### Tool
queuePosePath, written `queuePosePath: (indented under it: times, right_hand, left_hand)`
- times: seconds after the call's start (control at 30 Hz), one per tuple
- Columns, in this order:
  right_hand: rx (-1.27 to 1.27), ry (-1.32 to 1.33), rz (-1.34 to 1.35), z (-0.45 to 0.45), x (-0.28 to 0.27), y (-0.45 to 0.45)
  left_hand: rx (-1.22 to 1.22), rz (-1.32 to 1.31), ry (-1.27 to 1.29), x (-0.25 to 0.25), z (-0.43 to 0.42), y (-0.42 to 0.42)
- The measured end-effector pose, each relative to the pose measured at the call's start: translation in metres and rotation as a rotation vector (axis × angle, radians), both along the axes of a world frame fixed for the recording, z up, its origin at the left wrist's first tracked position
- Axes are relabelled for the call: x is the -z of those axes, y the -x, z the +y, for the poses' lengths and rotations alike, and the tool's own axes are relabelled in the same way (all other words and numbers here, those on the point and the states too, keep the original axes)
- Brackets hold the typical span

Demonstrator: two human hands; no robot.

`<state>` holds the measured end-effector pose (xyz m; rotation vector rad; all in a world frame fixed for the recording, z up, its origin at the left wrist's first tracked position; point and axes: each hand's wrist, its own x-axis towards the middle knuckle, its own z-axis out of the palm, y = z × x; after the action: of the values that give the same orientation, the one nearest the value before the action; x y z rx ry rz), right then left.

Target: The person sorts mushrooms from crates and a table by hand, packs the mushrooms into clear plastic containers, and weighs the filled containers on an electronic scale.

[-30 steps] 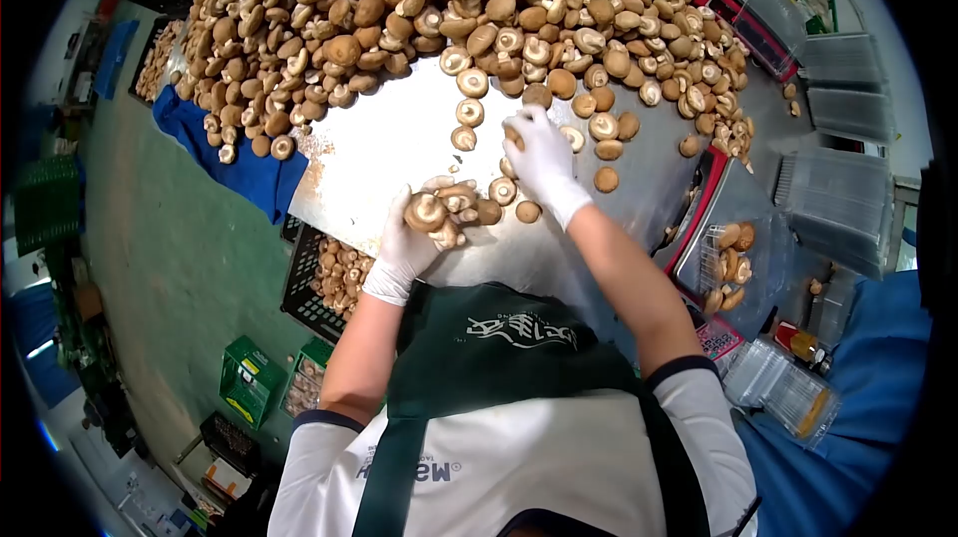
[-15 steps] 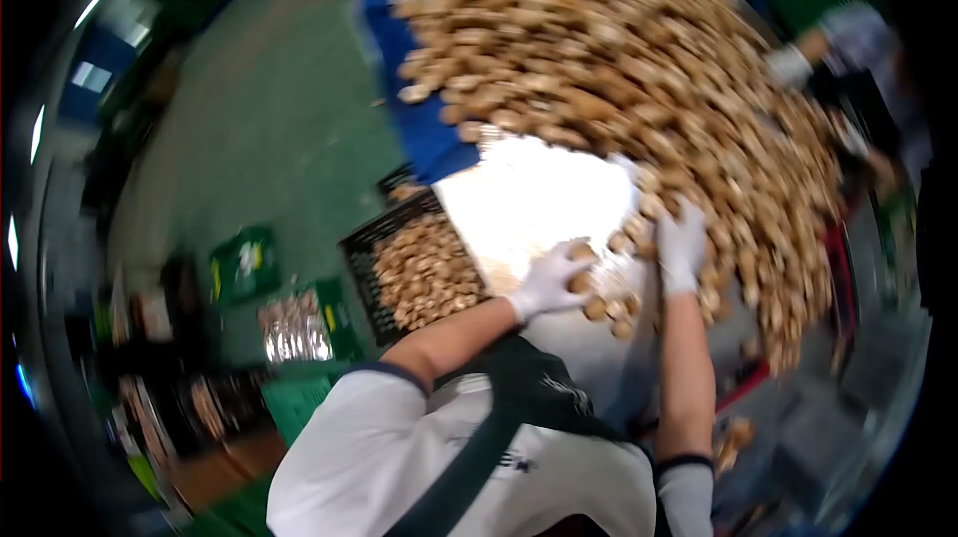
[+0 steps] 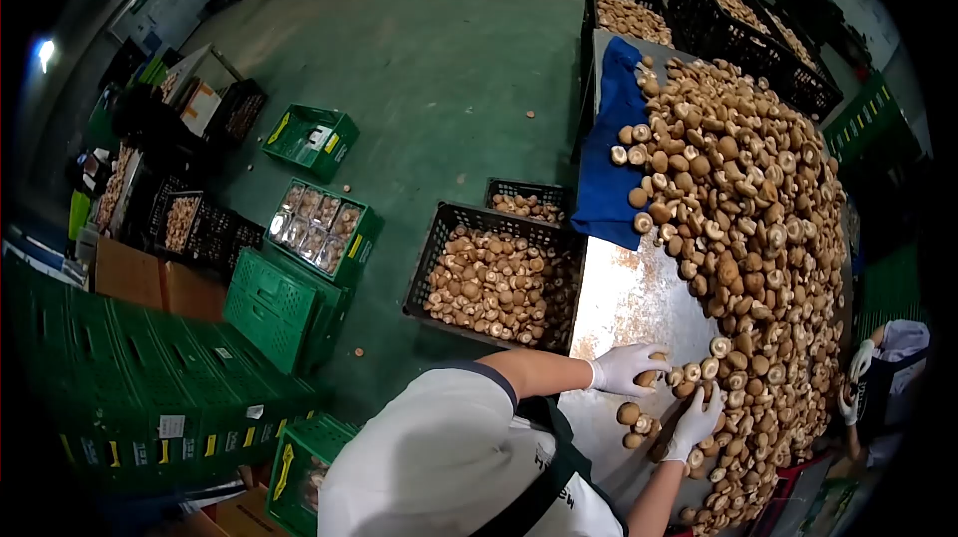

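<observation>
My left hand (image 3: 627, 369), in a white glove, is closed around a brown-capped shiitake mushroom (image 3: 652, 375) above the metal tabletop (image 3: 624, 302). Close to it, my right hand (image 3: 696, 425), also gloved, curls its fingers round a mushroom (image 3: 708, 391) at the near edge of the big shiitake pile (image 3: 763, 228); its palm side is partly hidden. Between my hands and my body lie a few loose mushrooms (image 3: 633, 417). Others sit just beyond my fingertips.
A black crate (image 3: 424, 258) of mushrooms stands left of the table. A blue cloth (image 3: 611, 148) hangs over the table edge. Green crates (image 3: 334, 153) rest on the floor, one with wrapped packs (image 3: 311, 228). At the right, a co-worker's gloved hands (image 3: 860, 362) are by the pile.
The view has swung, so more floor and crates show at the left. My hands are closer together now. The left still holds a mushroom; the right remains at the pile's edge.
</observation>
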<state>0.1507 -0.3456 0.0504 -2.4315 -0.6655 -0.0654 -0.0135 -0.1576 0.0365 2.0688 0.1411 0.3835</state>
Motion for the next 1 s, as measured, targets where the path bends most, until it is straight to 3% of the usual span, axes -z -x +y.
queuePosePath:
  times: [0.07, 0.13, 0.17, 0.2, 0.27, 0.3, 0.37, 0.4, 0.43, 0.47, 0.63, 0.7, 0.77, 0.9, 0.97, 1.0]
  right_hand:
    - [0.029, -0.011, 0.062, 0.002, -0.007, 0.006]
    - [-0.033, -0.037, -0.042, 0.004, 0.009, -0.004]
    - [-0.029, -0.033, -0.094, 0.000, 0.007, 0.001]
    - [-0.033, -0.074, 0.059, -0.004, 0.007, -0.006]
    - [0.024, -0.212, 0.194, 0.002, -0.008, -0.002]
    - [0.051, -0.241, 0.201, 0.006, -0.031, 0.007]
    - [0.023, -0.292, 0.124, 0.001, -0.033, 0.012]
    - [0.051, -0.320, 0.162, 0.004, -0.046, 0.021]
    - [0.043, -0.385, 0.176, 0.005, -0.051, 0.029]
    - [0.047, -0.461, 0.215, 0.005, -0.055, 0.036]
    - [0.082, -0.494, 0.119, -0.009, -0.066, 0.067]
    - [0.105, -0.499, 0.186, -0.017, -0.073, 0.075]
    - [0.118, -0.522, 0.180, -0.023, -0.077, 0.080]
    - [0.172, -0.669, 0.260, -0.026, -0.076, 0.095]
    - [0.186, -0.756, 0.514, -0.020, -0.077, 0.107]
    - [0.129, -0.632, 0.509, -0.016, -0.076, 0.113]
  left_hand:
    - [-0.003, 0.005, 0.011, 0.006, 0.000, -0.002]
    - [0.003, 0.078, -0.012, -0.003, 0.000, 0.000]
    - [0.040, 0.070, 0.078, 0.009, 0.000, -0.003]
    - [0.009, -0.037, -0.013, 0.036, -0.004, -0.009]
    - [-0.075, 0.007, 0.347, 0.046, -0.013, -0.013]
    - [-0.055, -0.098, 0.786, 0.090, -0.026, -0.029]
    - [-0.168, 0.026, 0.390, 0.057, -0.010, -0.029]
    - [-0.185, -0.084, 0.278, 0.055, -0.004, -0.028]
    - [-0.190, 0.132, 0.623, 0.062, 0.005, -0.028]
    - [-0.219, 0.152, 0.830, 0.028, 0.006, -0.030]
    - [-0.181, 0.300, 1.303, 0.013, 0.036, -0.032]
    - [-0.170, 0.371, 1.546, -0.017, 0.029, -0.030]
    - [0.041, 0.432, 1.611, -0.028, 0.022, -0.025]
    - [0.221, 0.534, 1.618, -0.037, -0.004, -0.014]
    - [0.298, 0.641, 1.380, -0.044, -0.016, -0.013]
    - [0.303, 0.696, 1.308, -0.043, -0.020, -0.010]
